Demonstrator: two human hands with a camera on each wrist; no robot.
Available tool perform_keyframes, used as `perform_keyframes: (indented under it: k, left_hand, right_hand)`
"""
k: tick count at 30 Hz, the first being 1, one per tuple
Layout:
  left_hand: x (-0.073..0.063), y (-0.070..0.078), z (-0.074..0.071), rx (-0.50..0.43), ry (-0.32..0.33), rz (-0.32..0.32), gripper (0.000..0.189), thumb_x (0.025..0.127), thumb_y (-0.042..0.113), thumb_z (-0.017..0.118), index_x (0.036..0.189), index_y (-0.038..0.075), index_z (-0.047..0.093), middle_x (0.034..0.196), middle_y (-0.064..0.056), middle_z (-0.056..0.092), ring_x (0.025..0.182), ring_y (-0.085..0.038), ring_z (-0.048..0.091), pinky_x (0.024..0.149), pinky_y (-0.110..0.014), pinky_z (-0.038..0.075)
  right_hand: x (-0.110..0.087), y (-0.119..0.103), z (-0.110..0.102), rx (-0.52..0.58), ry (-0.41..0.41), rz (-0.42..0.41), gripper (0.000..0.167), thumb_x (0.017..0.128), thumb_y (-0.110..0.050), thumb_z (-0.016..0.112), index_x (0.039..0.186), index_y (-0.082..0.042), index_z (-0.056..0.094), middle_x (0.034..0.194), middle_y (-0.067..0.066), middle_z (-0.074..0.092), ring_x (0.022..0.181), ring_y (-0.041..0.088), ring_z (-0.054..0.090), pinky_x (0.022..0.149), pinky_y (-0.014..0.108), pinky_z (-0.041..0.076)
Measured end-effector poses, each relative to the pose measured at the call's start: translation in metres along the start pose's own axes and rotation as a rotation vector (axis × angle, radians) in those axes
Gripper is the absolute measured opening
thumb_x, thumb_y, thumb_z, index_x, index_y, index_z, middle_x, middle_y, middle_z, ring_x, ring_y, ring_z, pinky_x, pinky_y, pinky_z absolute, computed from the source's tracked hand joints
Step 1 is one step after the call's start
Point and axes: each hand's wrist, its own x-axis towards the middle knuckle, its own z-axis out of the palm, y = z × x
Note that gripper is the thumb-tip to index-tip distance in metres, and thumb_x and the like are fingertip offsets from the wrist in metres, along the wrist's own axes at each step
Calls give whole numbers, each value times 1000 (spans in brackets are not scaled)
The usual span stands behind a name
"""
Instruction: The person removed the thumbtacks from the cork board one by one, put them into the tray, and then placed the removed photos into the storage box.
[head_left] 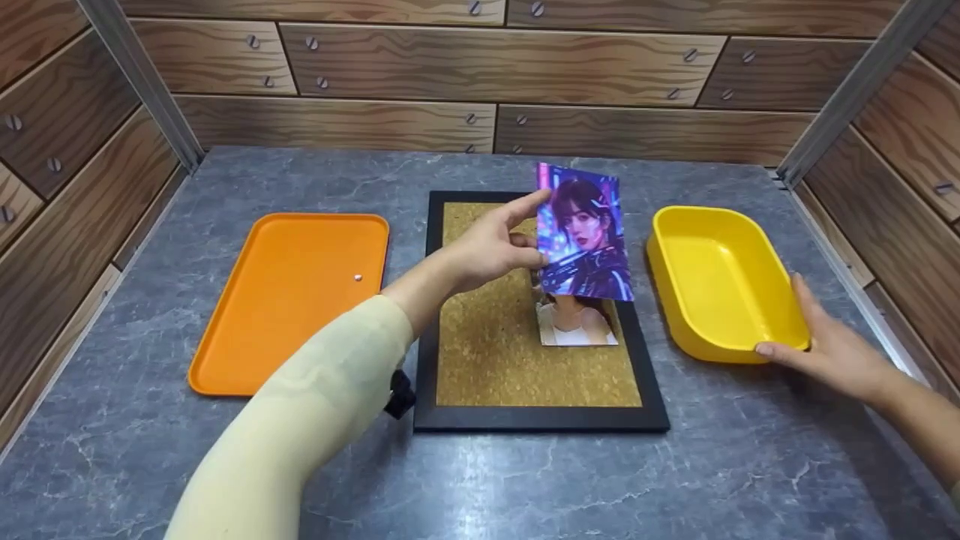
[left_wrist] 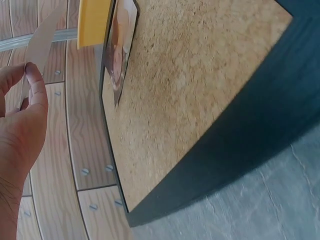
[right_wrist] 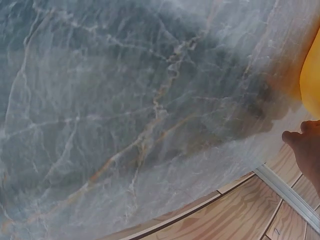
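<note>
My left hand (head_left: 495, 244) pinches the left edge of a photo card (head_left: 585, 232) with a blue and purple neon portrait, held up over a framed cork board (head_left: 487, 360). In the left wrist view the card (left_wrist: 42, 42) shows its pale back. A second photo (head_left: 577, 322), of a figure in a white top, lies on the cork; the raised card hides its upper part. My right hand (head_left: 832, 345) holds the near right corner of a yellow bin (head_left: 720, 292), thumb at the rim and fingers along the outer side. No contents show inside the bin.
An orange tray (head_left: 300, 300) lies left of the board, with a small shiny silver piece (head_left: 358, 277) on it. A black object (head_left: 401, 395) shows beside my left forearm. Wood-patterned walls (head_left: 480, 67) enclose the grey marbled table (head_left: 525, 480) at the back and sides.
</note>
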Motion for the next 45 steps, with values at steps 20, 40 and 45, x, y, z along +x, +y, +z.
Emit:
perform_keyframes:
  k: [20,40,45]
  left_hand:
    - [33,-8,28,-61,1,6,97,89,-20,67,170,14,24,174,-9,26,113,-29,70,95,-40,60]
    - [52,-9,45,-165,-9,16,96,88,-21,68,168,9,26,159,-18,47,99,-28,73,97,-43,59]
    - [55,-11,53,-164,-21,19,96,88,-22,68,168,9,27,163,-19,42,90,-23,73,96,-46,60]
  right_hand:
    - [-3,5,6,0,63,-28,116,96,-34,78,167,0,-7,152,55,23,114,78,47,90,86,39]
    - [0,4,6,-29,45,6,114,98,-38,75,167,1,-7,145,57,31,114,75,49,91,83,40]
    - [-1,5,6,-17,30,2,114,99,-39,74,167,-1,-9,151,55,23,118,77,44,93,85,37]
